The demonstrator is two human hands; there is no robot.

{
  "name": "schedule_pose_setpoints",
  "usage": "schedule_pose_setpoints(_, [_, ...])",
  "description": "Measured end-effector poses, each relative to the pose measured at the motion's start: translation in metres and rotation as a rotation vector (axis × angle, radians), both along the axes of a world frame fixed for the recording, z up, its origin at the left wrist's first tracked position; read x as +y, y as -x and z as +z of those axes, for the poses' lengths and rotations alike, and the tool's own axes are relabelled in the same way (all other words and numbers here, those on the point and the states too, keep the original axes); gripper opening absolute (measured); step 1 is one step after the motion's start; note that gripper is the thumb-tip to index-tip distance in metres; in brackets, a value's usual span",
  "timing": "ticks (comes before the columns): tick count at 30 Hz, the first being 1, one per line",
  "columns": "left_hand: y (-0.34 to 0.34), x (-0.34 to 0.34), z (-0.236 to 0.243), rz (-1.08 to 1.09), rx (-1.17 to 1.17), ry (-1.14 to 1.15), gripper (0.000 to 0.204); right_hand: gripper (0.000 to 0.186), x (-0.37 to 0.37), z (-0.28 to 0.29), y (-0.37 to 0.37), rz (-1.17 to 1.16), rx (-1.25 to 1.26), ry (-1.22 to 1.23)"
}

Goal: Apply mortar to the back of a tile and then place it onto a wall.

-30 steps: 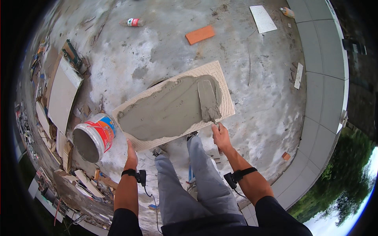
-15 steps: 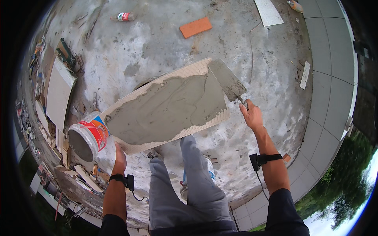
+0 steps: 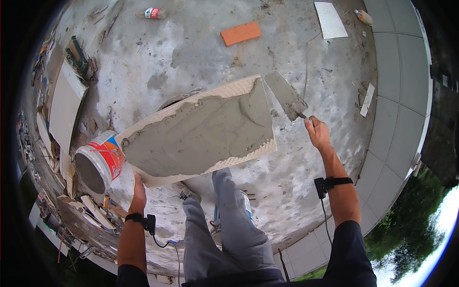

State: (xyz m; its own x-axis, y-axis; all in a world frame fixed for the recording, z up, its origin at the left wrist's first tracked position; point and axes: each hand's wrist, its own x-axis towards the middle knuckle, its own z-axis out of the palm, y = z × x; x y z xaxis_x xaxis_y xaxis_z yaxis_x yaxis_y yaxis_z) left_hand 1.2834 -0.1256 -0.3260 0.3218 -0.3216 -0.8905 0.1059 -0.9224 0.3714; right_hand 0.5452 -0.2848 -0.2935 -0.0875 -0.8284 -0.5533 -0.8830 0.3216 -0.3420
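A grey, stained concrete floor (image 3: 191, 57) spreads under everything. Over it, in front of the person's legs, lies a pale rectangular panel (image 3: 241, 89), its ribbed face up and slanting across the view; grey mortar (image 3: 201, 134) coats most of it, leaving bare ribbing along the edges. Just beyond its left end is a tipped bucket (image 3: 113, 157), mouth toward the person, wrapped in a red, blue and white label — the boldest printing here, lettering curving round the side. The trowel (image 3: 286, 95) is just beside the panel's right end, mortar smeared near its handle. The right hand (image 3: 319, 133) is closed around that handle. The left hand (image 3: 138, 193) is at the panel's near-left corner — its fingers are partly hidden, so I cannot tell how far they curl. Beyond lie an orange brick (image 3: 241, 33), unlabelled on its visible faces, and a clear bottle (image 3: 143, 14) whose red, white and green label is too small to read.
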Motion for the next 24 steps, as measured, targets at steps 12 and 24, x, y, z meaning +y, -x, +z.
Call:
schedule_pose_setpoints(12, [0.015,-0.002,-0.002,0.009,0.01,0.047,0.093,0.043,-0.132,0.032,-0.038,0.659,0.294,0.176])
schedule_pose_setpoints(24, [0.006,0.003,-0.002,-0.027,0.041,0.022,0.095,0.058,-0.194,0.042,-0.136,0.521,0.086,-0.075])
